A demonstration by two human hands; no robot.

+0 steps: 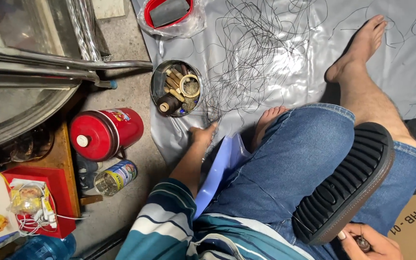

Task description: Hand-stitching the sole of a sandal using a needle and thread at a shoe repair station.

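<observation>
My left hand (pixel 202 134) reaches down to the grey plastic sheet (pixel 294 58) and pinches the near end of a tangle of thin black thread (pixel 246 53) spread over it. A black ridged shoe sole (pixel 347 183) rests across my denim-clad lap. My right hand (pixel 368 243), at the bottom right edge, grips a small dark tool next to the sole's lower end. A pale blue plastic sheet (pixel 222 166) lies beside my left forearm.
A round tin (pixel 175 87) of spools and tape sits just beyond my left hand. A red flask (pixel 104 132) and a can (pixel 115 177) lie on the concrete floor at left. A bagged red container (pixel 169 14) is at top. Metal furniture fills the upper left; cardboard sits at bottom right.
</observation>
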